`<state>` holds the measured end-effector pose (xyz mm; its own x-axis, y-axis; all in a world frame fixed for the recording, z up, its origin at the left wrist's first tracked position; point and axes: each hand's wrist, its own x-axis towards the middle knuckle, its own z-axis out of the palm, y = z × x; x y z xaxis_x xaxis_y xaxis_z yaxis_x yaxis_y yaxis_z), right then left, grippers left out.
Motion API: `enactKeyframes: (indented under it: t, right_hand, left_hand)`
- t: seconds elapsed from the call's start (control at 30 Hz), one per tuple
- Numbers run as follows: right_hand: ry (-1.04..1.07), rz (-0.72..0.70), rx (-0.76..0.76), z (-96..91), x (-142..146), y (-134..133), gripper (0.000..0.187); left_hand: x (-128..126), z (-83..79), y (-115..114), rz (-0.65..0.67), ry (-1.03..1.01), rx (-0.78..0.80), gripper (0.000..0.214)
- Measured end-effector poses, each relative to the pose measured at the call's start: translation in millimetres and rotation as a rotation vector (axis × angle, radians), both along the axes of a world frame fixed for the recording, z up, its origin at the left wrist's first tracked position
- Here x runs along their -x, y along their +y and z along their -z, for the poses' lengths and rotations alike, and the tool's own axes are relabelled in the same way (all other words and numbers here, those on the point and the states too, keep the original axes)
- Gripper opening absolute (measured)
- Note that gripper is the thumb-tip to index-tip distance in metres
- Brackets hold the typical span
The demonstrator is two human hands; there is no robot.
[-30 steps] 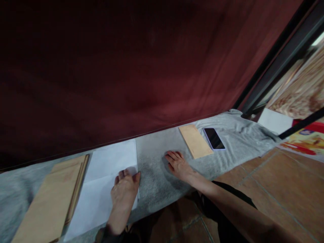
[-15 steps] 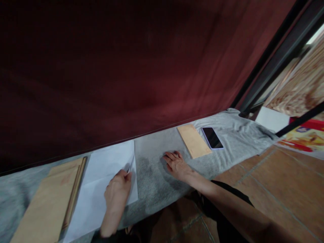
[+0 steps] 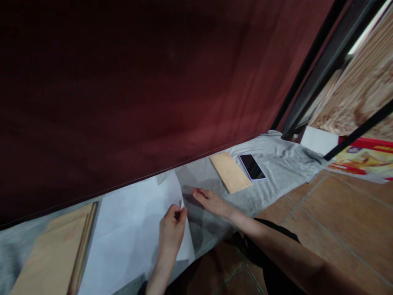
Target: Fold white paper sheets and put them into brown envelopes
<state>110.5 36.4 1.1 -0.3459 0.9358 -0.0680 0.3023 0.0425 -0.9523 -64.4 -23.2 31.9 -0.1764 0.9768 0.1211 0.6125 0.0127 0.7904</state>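
Note:
My left hand (image 3: 172, 227) pinches the right edge of a white sheet of paper (image 3: 129, 229), which is partly lifted and curves off the grey cloth. Just right of that edge, my right hand (image 3: 210, 200) hovers low over the cloth, fingers stretched out and holding nothing. To the left of the paper lies a stack of brown envelopes (image 3: 57, 246). Farther right, past my right hand, rests a single brown envelope (image 3: 231, 172). A black-screened phone with a lilac edge (image 3: 252, 167) lies beside it.
Grey cloth (image 3: 282, 164) covers the narrow surface, with a dark red panel (image 3: 147, 102) rising behind it. At right stand a dark metal frame (image 3: 302, 78) and a red-and-yellow printed box (image 3: 368, 157). Tiled floor (image 3: 325, 229) lies below.
My left hand has drawn the paper's edge to the right, spreading the sheet wider. My right hand has shifted slightly left, its fingers now straighter. The view has turned a little.

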Motion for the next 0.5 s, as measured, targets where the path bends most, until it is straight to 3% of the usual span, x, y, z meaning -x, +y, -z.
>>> enactKeyframes:
  t: [0.1, 0.17, 0.23, 0.33, 0.5]
  right_hand:
    - [0.256, 0.009, 0.268, -1.3, -1.5, 4.7, 0.043]
    - [0.318, 0.005, 0.337, 1.1, -5.5, 7.9, 0.033]
    - [0.301, 0.053, 0.308, 5.4, -11.2, 11.8, 0.022]
    - [0.135, 0.110, 0.143, 12.4, -21.7, 21.5, 0.013]
    - [-0.156, 0.219, -0.031, 17.8, -42.8, 44.0, 0.029]
  left_hand:
    - [-32.2, 9.2, 2.4, 0.102, -0.003, -0.057, 0.027]
    - [-46.8, 14.8, 5.5, 0.164, 0.006, -0.079, 0.024]
    - [-56.4, 18.6, 7.6, 0.248, 0.002, -0.091, 0.021]
    - [-59.8, 20.9, 8.3, 0.354, 0.023, -0.121, 0.020]
    - [-35.1, 26.6, 12.9, 0.250, 0.310, -0.241, 0.028]
